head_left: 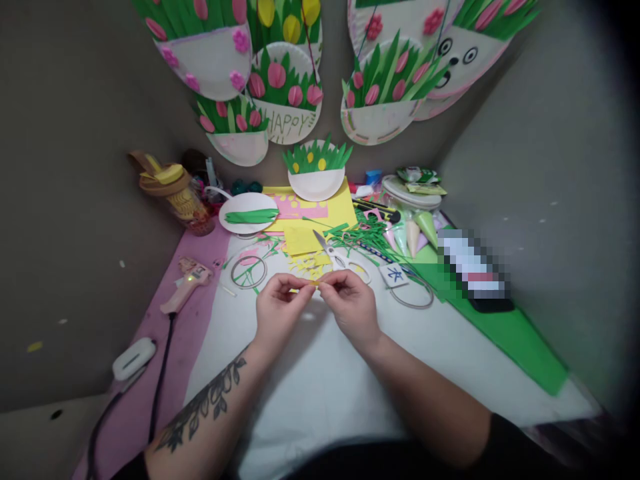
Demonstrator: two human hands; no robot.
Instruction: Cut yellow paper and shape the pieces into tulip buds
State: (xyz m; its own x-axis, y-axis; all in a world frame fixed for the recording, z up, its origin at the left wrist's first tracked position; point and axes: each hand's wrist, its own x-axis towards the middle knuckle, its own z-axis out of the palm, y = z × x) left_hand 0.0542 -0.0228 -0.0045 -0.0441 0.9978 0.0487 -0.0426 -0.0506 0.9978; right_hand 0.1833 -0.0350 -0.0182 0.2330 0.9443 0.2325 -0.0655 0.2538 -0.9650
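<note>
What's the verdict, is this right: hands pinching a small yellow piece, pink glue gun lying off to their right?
Wrong side: the head view shows the pink glue gun lying off to the left. The left hand and right hand do pinch a small yellow piece.

The table (300,380) bears a pink glue gun (187,287) and green paper (520,347).

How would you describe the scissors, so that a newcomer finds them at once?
Start at the white table cover and look just beyond the right hand. The scissors lie there, tip at the small yellow sheet. White-handled, they stand apart from the loose green strips nearby.
</note>
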